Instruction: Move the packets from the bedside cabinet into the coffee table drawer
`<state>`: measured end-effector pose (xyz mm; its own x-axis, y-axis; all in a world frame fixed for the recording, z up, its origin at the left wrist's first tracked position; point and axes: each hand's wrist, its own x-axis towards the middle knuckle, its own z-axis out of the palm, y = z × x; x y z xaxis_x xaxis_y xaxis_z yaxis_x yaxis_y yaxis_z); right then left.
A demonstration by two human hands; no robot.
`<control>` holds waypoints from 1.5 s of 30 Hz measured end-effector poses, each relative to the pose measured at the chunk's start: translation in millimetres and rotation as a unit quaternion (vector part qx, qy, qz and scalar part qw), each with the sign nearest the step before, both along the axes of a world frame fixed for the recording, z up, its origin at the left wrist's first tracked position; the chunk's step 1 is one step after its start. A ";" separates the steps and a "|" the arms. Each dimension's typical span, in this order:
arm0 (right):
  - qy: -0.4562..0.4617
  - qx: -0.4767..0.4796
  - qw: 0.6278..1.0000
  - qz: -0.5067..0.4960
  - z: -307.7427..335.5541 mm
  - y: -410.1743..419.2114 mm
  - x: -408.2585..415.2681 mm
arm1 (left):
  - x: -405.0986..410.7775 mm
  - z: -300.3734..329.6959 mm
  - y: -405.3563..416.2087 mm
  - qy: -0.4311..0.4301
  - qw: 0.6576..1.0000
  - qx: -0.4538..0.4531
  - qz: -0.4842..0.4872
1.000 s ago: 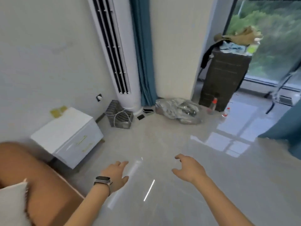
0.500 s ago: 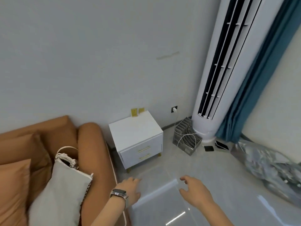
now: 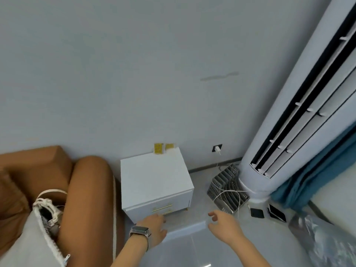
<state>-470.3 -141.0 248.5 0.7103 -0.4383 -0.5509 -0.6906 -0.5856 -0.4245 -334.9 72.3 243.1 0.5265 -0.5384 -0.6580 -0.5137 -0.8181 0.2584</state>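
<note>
Head view shows us reaching toward a white two-drawer bedside cabinet [image 3: 154,182] with thin gold bar handles, standing against a pale grey wall. Our left hand [image 3: 154,231], a grey watch [image 3: 139,232] on its wrist, is at 6 o'clock from the cabinet with fingers loosely spread and empty; its fingertips lie at the lower gold handle [image 3: 167,213], though we cannot tell whether they touch it. Our right hand [image 3: 224,229] hovers over the glossy floor at 5 o'clock from the cabinet, fingers curled apart and holding nothing. Two small yellow packets [image 3: 163,148] lean upright against the wall at the cabinet top's back edge, at 12 o'clock from its middle. Both drawers look closed. At 9 o'clock from the cabinet sits a brown leather sofa arm [image 3: 88,199], with a light grey cushion [image 3: 28,245] beside it. At 3 o'clock stands a grey slotted plastic rack [image 3: 223,186] draped with a white cable, just beside a tall white column air conditioner [image 3: 300,116].
</note>
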 end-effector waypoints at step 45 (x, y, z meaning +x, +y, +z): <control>-0.070 0.242 0.954 -0.160 -361.9 -72.9 568.9 | 326.4 -261.8 -130.7 0.099 0.813 -0.165 0.549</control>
<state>98.6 -213.9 -113.4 0.6643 -0.3628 -0.6535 -0.7178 -0.0659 -0.6931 -8.6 -58.4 -18.7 0.7104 0.0205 -0.7035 0.5583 -0.6250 0.5455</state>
